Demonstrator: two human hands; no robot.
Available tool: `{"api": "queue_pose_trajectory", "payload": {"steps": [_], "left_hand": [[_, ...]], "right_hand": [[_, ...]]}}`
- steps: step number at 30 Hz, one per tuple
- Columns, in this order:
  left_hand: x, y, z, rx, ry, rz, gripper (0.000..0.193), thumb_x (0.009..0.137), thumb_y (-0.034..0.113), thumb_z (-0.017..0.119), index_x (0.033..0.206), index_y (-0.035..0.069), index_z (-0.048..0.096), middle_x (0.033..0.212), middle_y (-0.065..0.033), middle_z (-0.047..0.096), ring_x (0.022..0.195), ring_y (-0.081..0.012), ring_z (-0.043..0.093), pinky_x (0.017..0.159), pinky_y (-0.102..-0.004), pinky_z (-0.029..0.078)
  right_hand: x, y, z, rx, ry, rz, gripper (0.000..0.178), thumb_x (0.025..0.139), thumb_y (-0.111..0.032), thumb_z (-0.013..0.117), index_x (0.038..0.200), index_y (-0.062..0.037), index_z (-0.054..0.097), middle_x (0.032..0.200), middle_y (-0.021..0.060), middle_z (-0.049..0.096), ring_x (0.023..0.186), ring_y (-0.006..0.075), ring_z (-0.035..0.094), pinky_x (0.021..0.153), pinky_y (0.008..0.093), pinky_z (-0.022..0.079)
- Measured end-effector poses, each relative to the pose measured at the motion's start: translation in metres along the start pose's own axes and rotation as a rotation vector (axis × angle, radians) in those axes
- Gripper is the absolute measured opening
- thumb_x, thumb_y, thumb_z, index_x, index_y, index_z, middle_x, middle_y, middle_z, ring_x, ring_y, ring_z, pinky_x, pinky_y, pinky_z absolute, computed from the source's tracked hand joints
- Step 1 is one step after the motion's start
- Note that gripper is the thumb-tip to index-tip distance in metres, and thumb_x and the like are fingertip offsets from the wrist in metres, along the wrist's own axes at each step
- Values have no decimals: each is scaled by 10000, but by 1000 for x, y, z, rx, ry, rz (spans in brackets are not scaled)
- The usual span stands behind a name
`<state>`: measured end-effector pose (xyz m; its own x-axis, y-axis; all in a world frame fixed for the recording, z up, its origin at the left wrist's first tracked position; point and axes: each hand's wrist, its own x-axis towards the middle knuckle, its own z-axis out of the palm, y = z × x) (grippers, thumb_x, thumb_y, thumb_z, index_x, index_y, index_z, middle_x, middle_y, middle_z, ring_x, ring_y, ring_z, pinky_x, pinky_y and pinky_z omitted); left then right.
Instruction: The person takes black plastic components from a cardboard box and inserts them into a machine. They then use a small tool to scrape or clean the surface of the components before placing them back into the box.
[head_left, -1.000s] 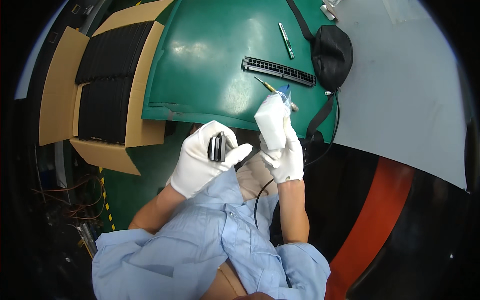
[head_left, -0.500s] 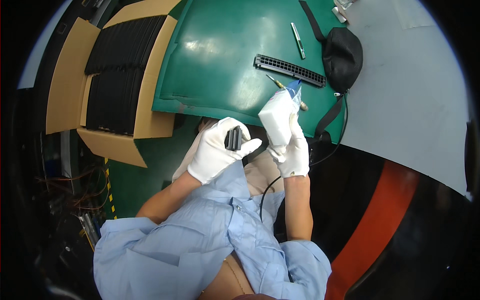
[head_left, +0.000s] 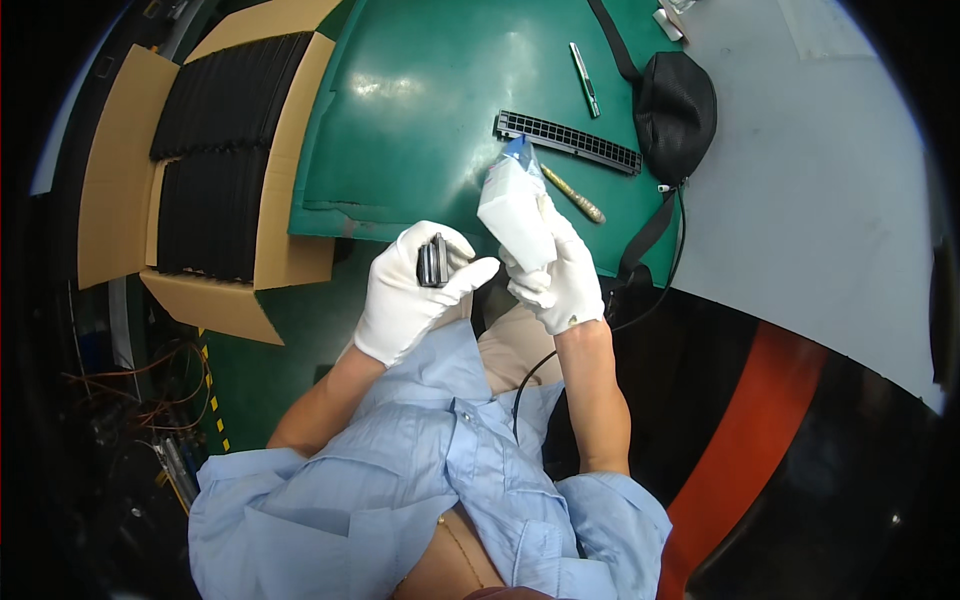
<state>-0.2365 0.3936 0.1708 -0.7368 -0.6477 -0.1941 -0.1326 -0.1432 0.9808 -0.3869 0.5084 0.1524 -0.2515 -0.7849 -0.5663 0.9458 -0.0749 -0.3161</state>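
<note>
Both my hands wear white gloves. My left hand is closed around a black ridged plastic part, seen end-on, so its length is hidden. To the right, my right hand grips a white block-shaped container with a clear and blue far end. The container is tilted, its blue end over the green mat. Beyond it lies a long black plastic strip with a grid of openings. A slim tool with a yellowish handle rests beside the container, partly hidden behind it.
At left stands an open cardboard box, packed with rows of black plastic parts. A silver pen-like tool lies far on the mat. A black pouch with a strap and a black cable are at the right, near a grey surface.
My right hand has brought the white container leftward, and its blue end now points farther left. My left hand has shifted slightly left with the black part. The whole view has also shifted slightly.
</note>
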Motion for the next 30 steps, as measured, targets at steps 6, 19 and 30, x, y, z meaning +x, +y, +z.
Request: {"api": "queue_pose_trajectory", "payload": {"steps": [6, 19, 30], "left_hand": [[2, -2, 2, 50, -11, 42, 241, 805, 91, 845, 882, 50, 621, 819, 31, 590, 730, -22, 553, 680, -198, 479], [7, -2, -2, 31, 43, -16, 182, 866, 90, 789, 887, 46, 613, 795, 34, 614, 721, -20, 543, 667, -197, 466], [6, -4, -4, 27, 58, -47, 154, 880, 84, 771, 866, 63, 619, 780, 49, 575, 705, -21, 512, 658, -204, 440]], "right_hand": [[-2, 9, 3, 58, 45, 41, 367, 1032, -409, 489, 1121, -63, 574, 679, 102, 598, 342, 120, 386, 283, 229, 293], [6, 8, -2, -21, -12, 61, 404, 1032, -430, 467, 1111, -42, 550, 701, 120, 591, 365, 131, 422, 293, 238, 316], [114, -103, 18, -1035, 297, -352, 437, 943, -467, 644, 1017, -36, 637, 603, 16, 530, 504, 126, 575, 414, 264, 397]]}}
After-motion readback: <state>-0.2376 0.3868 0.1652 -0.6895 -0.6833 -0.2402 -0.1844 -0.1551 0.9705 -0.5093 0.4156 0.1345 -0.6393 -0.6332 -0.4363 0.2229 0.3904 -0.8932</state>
